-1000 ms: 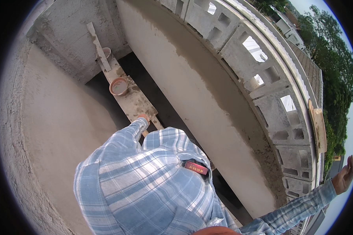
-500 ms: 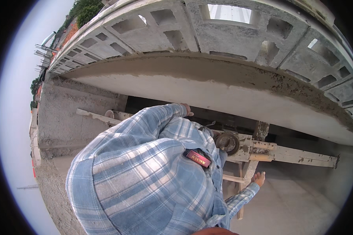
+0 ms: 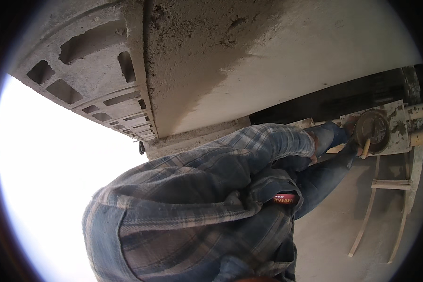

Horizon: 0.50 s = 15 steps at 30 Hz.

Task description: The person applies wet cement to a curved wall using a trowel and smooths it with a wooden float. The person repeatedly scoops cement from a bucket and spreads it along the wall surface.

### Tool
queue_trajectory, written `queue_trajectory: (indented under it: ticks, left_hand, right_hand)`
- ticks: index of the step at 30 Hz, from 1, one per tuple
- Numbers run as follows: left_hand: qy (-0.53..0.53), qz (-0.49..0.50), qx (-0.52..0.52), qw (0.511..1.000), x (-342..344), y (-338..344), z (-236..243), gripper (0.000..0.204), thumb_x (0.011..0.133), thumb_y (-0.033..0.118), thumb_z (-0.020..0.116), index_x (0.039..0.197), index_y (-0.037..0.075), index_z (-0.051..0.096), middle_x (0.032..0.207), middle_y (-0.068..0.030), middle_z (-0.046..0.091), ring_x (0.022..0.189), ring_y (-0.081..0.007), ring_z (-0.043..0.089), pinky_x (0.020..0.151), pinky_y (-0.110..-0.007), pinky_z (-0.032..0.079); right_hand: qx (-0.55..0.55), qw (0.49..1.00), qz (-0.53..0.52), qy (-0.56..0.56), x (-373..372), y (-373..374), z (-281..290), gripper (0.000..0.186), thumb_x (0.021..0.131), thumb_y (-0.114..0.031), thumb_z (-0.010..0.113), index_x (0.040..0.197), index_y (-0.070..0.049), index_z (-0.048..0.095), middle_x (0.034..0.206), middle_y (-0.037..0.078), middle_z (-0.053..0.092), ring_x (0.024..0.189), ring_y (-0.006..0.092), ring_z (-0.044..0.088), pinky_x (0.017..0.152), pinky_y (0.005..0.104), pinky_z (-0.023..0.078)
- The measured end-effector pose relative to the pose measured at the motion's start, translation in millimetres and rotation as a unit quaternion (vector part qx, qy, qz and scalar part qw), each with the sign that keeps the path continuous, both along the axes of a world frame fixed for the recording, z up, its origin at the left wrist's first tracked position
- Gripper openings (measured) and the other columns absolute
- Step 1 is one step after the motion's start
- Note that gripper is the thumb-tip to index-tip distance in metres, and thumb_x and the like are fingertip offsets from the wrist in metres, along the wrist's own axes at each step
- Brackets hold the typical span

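My left hand (image 3: 313, 145) hangs at the end of a plaid sleeve (image 3: 272, 138), beside my bent knee and jeans (image 3: 331, 136). Only part of it shows, and its fingers are mostly hidden against the leg. My right hand is out of sight. Just beyond my feet, a round mortar bucket (image 3: 372, 128) with dark wet contents stands on a splattered board (image 3: 398, 124). A tool's wooden handle (image 3: 365, 148) sticks out over its near rim. A small red box (image 3: 285, 198) sits in my shirt's chest pocket.
A wall band of wet brown mortar (image 3: 188, 61) borders smoother pale plaster (image 3: 315, 51). Hollow concrete blocks (image 3: 91, 70) run along it at upper left. A wooden ladder-like frame (image 3: 391, 184) leans below the board, above a grey floor (image 3: 324, 244).
My view has swung round, bringing the block wall to the left and the bucket to the right. My left hand now sits beside my knee; my right hand has left the view.
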<state>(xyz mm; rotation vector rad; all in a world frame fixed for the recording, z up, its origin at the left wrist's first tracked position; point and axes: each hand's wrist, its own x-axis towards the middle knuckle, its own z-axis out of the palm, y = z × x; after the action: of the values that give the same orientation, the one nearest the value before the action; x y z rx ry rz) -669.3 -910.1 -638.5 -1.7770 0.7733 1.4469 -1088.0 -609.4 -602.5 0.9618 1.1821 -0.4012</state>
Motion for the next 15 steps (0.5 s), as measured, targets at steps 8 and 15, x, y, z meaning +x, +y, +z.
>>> queue_trajectory:
  ticks: [8, 15]
  left_hand:
    - [-0.05, -0.118, 0.122, 0.984, -21, 41, -64, 0.126, 0.073, 0.062, 0.079, 0.156, 0.006, 0.003, 0.156, -0.026, 0.03, 0.143, -0.0389, 0.036, 0.117, -0.049, 0.031]
    - [-0.092, -0.178, -0.003, 0.98, -45, 38, -98, 0.103, 0.079, 0.051, 0.078, 0.156, 0.011, 0.021, 0.153, -0.0211, 0.035, 0.141, -0.0357, 0.038, 0.116, -0.047, 0.034]
  right_hand:
    - [-0.018, 0.99, -0.13, -0.051, 96, -98, 30, 0.096, 0.087, -0.082, 0.041, 0.152, -0.012, 0.038, 0.154, 0.023, 0.038, 0.137, 0.0364, 0.044, 0.108, 0.0489, 0.041]
    - [-0.324, 0.72, 0.5, 0.357, 62, -260, -205, 0.056, 0.095, -0.041, 0.064, 0.135, -0.003, 0.054, 0.133, 0.019, 0.059, 0.123, 0.0288, 0.057, 0.102, 0.0414, 0.046]
